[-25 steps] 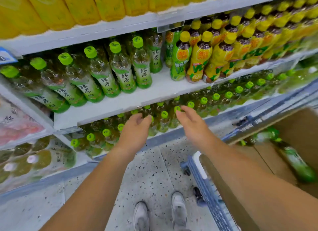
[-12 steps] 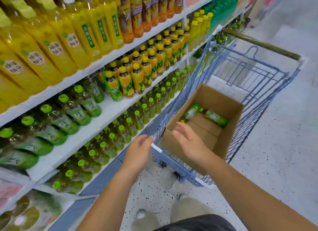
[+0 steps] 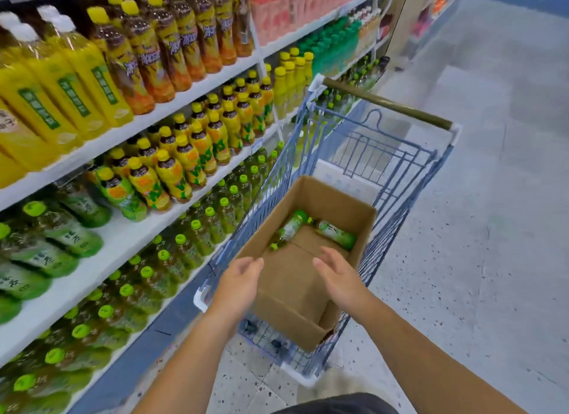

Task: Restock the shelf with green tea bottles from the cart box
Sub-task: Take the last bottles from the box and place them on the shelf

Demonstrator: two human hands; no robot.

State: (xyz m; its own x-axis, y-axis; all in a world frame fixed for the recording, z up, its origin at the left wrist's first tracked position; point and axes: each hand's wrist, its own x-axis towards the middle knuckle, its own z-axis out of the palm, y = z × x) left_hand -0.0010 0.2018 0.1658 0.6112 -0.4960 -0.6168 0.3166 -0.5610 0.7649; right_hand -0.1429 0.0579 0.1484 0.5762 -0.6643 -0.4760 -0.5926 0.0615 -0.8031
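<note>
Both hands, left (image 3: 238, 282) and right (image 3: 340, 276), hover empty with relaxed fingers over the cardboard box (image 3: 338, 201) in the cart (image 3: 400, 179) (beside the shelf (image 3: 123, 238)), where 2 green tea bottles (image 3: 289, 228) lie.

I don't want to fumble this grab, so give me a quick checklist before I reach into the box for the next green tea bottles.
1. Left hand free: ok, open, holding nothing.
2. Right hand free: ok, open above the box.
3. Bottles to take: ok, two bottles lie on their sides at the box's far end.
4. Way to them clear: ok, nothing covers them.
5. Room on the shelf: ok, bare white patch beside the green tea rows.
6. Caps tight: cannot tell.
</note>
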